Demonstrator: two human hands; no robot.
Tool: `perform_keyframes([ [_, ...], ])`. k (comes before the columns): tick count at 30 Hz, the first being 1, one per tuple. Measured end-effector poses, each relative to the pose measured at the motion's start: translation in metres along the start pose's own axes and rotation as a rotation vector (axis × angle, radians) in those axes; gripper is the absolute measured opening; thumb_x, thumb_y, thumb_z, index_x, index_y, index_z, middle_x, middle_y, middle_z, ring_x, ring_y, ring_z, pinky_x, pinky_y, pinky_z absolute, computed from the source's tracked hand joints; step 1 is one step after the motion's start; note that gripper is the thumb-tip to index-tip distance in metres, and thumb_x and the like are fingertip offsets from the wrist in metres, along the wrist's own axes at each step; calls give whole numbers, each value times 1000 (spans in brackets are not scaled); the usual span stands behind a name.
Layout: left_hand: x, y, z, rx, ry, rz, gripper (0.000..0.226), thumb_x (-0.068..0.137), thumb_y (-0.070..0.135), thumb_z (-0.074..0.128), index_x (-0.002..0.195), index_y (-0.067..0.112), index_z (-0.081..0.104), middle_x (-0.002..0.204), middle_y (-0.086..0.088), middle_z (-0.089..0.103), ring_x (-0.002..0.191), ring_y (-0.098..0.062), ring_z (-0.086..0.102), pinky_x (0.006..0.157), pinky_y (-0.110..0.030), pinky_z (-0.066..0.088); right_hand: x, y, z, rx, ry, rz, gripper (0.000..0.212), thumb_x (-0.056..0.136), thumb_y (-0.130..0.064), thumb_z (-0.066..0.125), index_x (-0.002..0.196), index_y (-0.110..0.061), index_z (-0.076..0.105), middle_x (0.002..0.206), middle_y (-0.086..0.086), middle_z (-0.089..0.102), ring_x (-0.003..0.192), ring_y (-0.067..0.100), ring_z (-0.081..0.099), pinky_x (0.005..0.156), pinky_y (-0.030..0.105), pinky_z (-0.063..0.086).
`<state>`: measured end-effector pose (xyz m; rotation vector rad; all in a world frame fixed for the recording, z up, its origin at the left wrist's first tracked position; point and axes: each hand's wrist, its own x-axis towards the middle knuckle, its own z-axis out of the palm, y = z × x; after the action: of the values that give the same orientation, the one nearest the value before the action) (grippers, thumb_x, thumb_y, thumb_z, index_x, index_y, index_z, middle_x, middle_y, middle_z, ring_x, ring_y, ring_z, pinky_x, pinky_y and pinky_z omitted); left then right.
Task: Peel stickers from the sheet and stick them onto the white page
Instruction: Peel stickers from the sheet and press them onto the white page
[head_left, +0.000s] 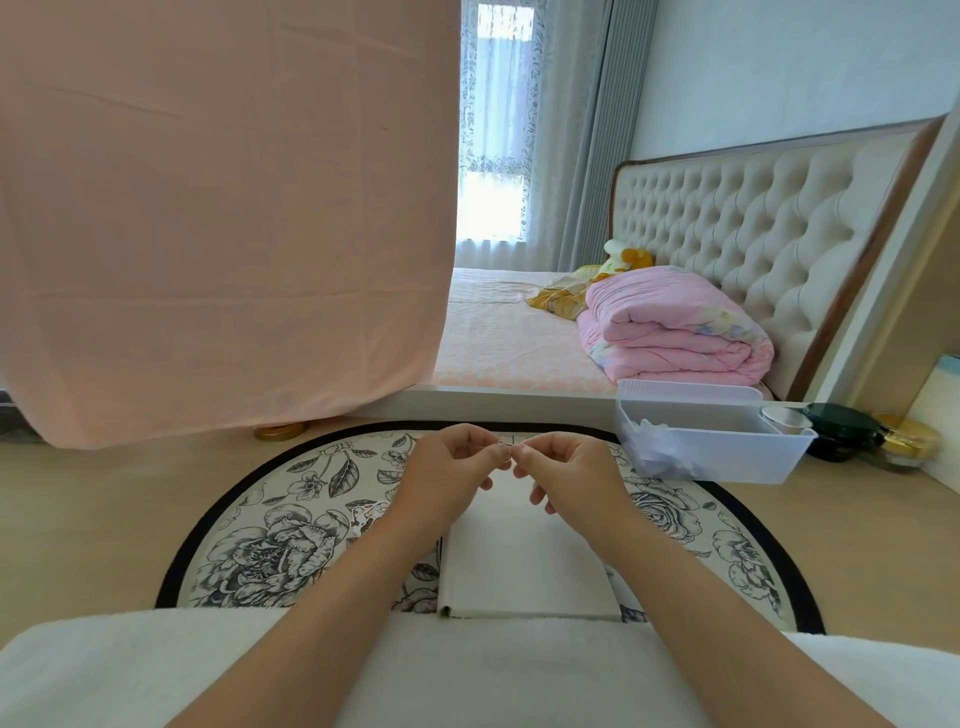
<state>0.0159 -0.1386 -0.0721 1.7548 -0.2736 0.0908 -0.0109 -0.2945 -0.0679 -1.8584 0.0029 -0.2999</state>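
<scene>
Beyond right hand (566, 470): bed (498, 332), tufted headboard (753, 218), folded pink quilt (675, 332), bright curtained window (493, 130). Beyond left hand (441, 467): hanging pink sheet (223, 208).

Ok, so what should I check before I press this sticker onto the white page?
1. The left hand and right hand both pinch the tiny sticker: ok.
2. Sticker fully off its backing: cannot tell, it is too small to see.
3. Sticky side facing down: cannot tell.
4. The flat white paper page lies on the round black-and-white flowered rug: ok.
5. Bare room on the page: ok, the part in view is blank.
6. Hands above the page: ok, they are over its far end.
</scene>
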Motion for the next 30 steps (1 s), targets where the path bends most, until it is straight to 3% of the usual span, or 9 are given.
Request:
perform_keyframes([
  [4, -1, 0, 3, 37, -12, 6, 6, 87, 19, 72, 84, 14, 73, 81, -3, 75, 63, -8, 63, 54, -16, 42, -1, -1, 3, -96, 49, -22, 14, 84, -15, 68, 73, -18, 75, 72, 1, 74, 55, 10, 61, 52, 25, 51],
  [6, -1, -1, 4, 60, -17, 21, 7, 86, 22, 72, 82, 16, 73, 82, -5, 74, 64, -10, 63, 59, -26, 48, 1, 1, 3, -187, 96, -42, 13, 80, -20, 70, 69, -25, 74, 67, -7, 72, 55, 6, 61, 57, 31, 54],
  [8, -1, -2, 4, 90, -20, 37, 8, 86, 25, 73, 80, 20, 73, 80, -4, 73, 66, -14, 65, 69, -38, 54, 0, 3, 2, -309, 147, -87, 10, 79, -27, 71, 69, -29, 73, 62, -15, 69, 55, 1, 59, 59, 26, 51],
  [12, -1, -4, 7, 177, 5, 62, 7, 84, 28, 72, 76, 28, 72, 72, 9, 70, 73, -15, 68, 69, -32, 52, -2, 6, 2, -602, 220, -287, 8, 82, -37, 70, 80, -31, 75, 71, -19, 69, 62, 1, 59, 64, 27, 53],
  [15, -2, -4, 8, 173, 29, 49, 7, 84, 29, 71, 77, 30, 73, 72, 10, 72, 71, -12, 69, 71, -33, 55, -3, 7, 2, -657, 242, -388, 9, 84, -38, 71, 81, -31, 76, 71, -18, 68, 62, 1, 58, 63, 26, 52],
  [18, -3, -2, 6, 158, 44, 40, 9, 87, 27, 70, 79, 26, 73, 75, 6, 74, 68, -13, 68, 67, -29, 55, -4, 4, 3, -520, 185, -330, 11, 84, -32, 71, 73, -33, 74, 69, -17, 69, 57, 2, 57, 58, 20, 49],
  [22, -1, 3, -3, 58, 9, 23, 9, 91, 23, 70, 86, 16, 73, 79, 2, 75, 62, -6, 64, 54, -13, 44, -3, -10, -1, 156, -63, 73, 18, 94, -20, 65, 85, -13, 79, 80, 2, 75, 60, 16, 61, 57, 30, 50],
  [26, -1, 7, -8, 45, -67, 35, 8, 91, 22, 70, 87, 15, 74, 79, 2, 75, 61, -4, 62, 54, -11, 43, -2, -7, -9, 229, -165, 142, 18, 94, -25, 68, 95, -11, 79, 90, 7, 76, 68, 18, 63, 64, 32, 52],
  [30, 0, 7, -10, 42, -73, 42, 7, 91, 20, 71, 85, 16, 73, 76, 2, 74, 59, -3, 61, 53, -11, 44, -2, -7, -7, 158, -128, 68, 15, 93, -22, 70, 91, -11, 79, 83, 6, 75, 64, 17, 62, 58, 30, 52],
])
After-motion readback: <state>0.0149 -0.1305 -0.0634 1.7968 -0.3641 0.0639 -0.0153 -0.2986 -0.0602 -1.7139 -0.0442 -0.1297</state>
